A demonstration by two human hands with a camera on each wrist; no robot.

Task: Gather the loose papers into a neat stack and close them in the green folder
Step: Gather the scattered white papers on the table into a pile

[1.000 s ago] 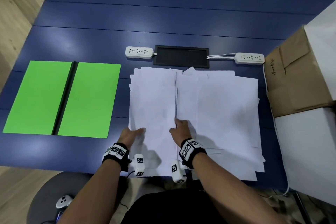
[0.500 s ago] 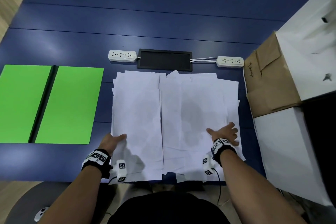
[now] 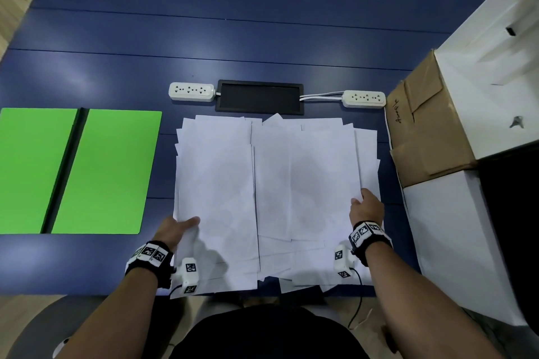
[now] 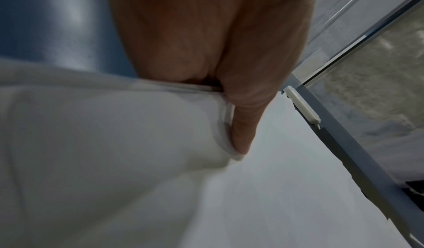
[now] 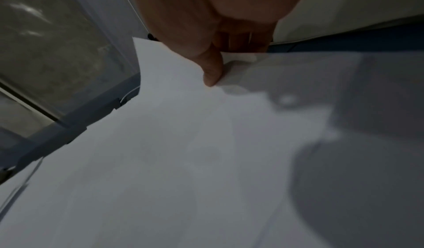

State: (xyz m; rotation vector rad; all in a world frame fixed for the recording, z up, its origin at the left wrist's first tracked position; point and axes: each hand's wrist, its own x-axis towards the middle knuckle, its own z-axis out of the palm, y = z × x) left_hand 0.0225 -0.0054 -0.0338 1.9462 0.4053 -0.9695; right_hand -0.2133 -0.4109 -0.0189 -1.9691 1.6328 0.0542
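Head view: white papers (image 3: 271, 183) overlap, edges uneven.

The head view looks steeply down from above the near edge of the table (image 3: 262, 23), far enough back to take in both forearms and the whole spread of papers (image 3: 274, 183). Each wrist view sits low and very close — the left one looks along the left hand (image 4: 206, 43) at the sheets' left edge, the right one along the right hand (image 5: 218, 25) at their right edge. All three views share the papers — and the table's far rim.
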